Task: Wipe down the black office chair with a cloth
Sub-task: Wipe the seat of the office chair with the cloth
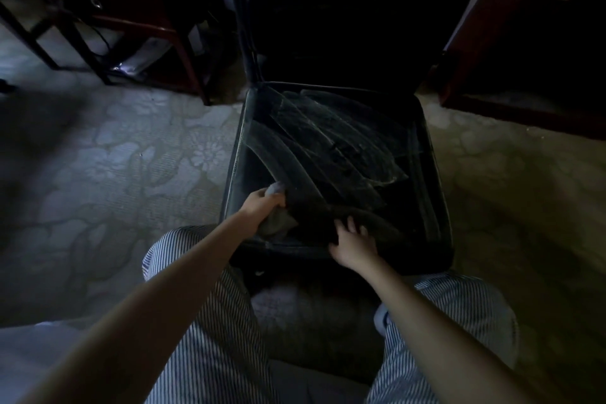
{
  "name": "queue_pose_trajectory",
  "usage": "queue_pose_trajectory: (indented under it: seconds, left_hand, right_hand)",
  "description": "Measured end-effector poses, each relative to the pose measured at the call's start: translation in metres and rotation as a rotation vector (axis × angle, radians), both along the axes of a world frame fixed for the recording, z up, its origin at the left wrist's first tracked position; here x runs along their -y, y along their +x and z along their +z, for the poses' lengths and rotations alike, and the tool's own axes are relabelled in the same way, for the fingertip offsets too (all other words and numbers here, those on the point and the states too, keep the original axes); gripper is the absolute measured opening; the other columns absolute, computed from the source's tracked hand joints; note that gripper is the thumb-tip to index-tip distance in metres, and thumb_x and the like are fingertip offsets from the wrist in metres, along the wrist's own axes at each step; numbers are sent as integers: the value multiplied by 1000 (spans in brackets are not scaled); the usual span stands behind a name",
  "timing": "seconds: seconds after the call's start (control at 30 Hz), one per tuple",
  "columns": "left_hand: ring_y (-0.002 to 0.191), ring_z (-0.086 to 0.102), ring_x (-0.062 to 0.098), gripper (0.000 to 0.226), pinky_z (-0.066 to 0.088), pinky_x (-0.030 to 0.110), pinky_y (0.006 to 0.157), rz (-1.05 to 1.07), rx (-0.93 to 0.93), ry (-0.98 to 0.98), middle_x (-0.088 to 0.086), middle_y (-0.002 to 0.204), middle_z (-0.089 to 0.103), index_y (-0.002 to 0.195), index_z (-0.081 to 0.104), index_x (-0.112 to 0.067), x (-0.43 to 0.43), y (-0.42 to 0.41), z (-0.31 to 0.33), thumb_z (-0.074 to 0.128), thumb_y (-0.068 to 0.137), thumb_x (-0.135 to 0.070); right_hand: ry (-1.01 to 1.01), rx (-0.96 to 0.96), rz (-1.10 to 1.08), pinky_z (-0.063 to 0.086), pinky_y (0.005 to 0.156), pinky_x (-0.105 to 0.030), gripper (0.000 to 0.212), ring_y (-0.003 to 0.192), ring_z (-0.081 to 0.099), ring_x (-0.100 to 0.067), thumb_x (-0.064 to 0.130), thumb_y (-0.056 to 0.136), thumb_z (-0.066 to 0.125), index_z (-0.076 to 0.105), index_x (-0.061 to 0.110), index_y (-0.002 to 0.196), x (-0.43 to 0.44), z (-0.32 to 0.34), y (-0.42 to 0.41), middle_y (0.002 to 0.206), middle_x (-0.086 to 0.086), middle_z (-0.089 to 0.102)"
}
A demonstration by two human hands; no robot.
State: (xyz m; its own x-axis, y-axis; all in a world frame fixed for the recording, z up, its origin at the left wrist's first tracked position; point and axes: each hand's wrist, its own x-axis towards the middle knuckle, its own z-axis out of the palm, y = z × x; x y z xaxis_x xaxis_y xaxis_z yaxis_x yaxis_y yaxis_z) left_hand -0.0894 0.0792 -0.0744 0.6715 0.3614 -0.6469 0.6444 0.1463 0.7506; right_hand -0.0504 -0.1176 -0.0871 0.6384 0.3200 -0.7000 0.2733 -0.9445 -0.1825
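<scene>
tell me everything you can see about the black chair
The black chair faces the person. Its squarish seat has rounded corners and looks like smooth, leather-like material crossed by pale arcing streaks. The backrest rises upright behind, too dark for detail. The chair stands on a patterned floor. The left hand grips a grey cloth against the seat's front left part. The right hand rests at the front edge, fingers spread.
</scene>
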Motion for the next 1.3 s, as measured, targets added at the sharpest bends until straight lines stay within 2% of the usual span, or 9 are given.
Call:
queue_pose_trajectory:
  seconds: [0.17, 0.27, 0.43, 0.57, 0.77, 0.97, 1.1, 1.2, 1.3]
  left_hand:
    - [74, 58, 22, 14, 48, 32, 70, -49, -14, 28, 8, 78, 61, 92, 63, -10, 8, 5, 0, 58, 79, -6]
    - [71, 57, 21, 4, 46, 30, 67, -104, 0, 80, 9, 80, 61, 81, 62, -10, 18, 1, -1, 61, 77, -9]
    - [92, 51, 20, 30, 42, 25, 74, -221, -27, 233, 11, 116, 42, 100, 61, 0, 32, -2, -8, 69, 74, -14]
    - [81, 58, 20, 38, 43, 24, 61, -232, -32, 223, 22, 114, 54, 81, 65, -6, 38, -3, -7, 68, 53, -31]
    - [76, 57, 17, 55, 42, 20, 52, -237, -36, 171, 27, 115, 54, 82, 63, -4, 48, -5, -13, 63, 40, -39]
    - [90, 61, 26, 28, 49, 25, 64, -311, -78, 146, 23, 120, 51, 74, 62, -13, 65, -3, -6, 65, 55, -34]
    - [94, 51, 22, 30, 46, 25, 82, -381, -102, 184, 13, 132, 29, 105, 62, -8, 81, 0, -9, 61, 82, -26]
    - [86, 46, 18, 36, 40, 21, 79, -369, -88, 184, 14, 136, 23, 115, 57, -8, 93, 5, -9, 59, 85, -27]
    - [94, 51, 22, 40, 45, 26, 84, -290, -70, 122, 13, 128, 40, 118, 54, -8, 98, 8, -6, 61, 84, -27]
  right_hand:
    - [-56, -9, 30, 25, 109, -57, 61, 140, 15, -39, 36, 98, 41, 12, 23, 150, -5, 2, 7, 158, -9, 1]
    - [-82, -4, 74, 29, 107, -57, 63, 139, 19, -38, 35, 97, 41, 9, 25, 151, 2, -1, 9, 158, -9, 0]
    - [-109, 69, 161, 30, 109, -52, 71, 143, 11, -32, 29, 97, 43, -3, 25, 151, 16, -5, 2, 158, -8, -8]
    - [-142, 90, 172, 29, 109, -52, 75, 145, 0, -29, 30, 98, 42, -12, 24, 149, 23, -8, -2, 157, -6, -15]
    - [-131, 94, 156, 28, 108, -54, 73, 145, 0, -24, 30, 96, 44, -5, 32, 150, 40, -9, 11, 158, 1, -14]
    - [-65, 78, 166, 30, 110, -48, 77, 145, -8, -20, 16, 94, 47, -3, 34, 149, 70, -10, 26, 157, 2, -16]
    - [-97, 68, 170, 29, 110, -46, 73, 146, -4, -20, 14, 95, 44, 2, 36, 150, 76, -4, 40, 158, 4, -12]
    - [-230, 157, 275, 9, 116, -46, 66, 146, -1, -23, 22, 97, 40, 2, 30, 151, 72, 0, 46, 159, -2, -7]
    - [-323, 284, 353, -5, 115, -46, 65, 145, -6, -23, 27, 97, 39, 5, 14, 151, 58, 2, 38, 158, -9, -5]
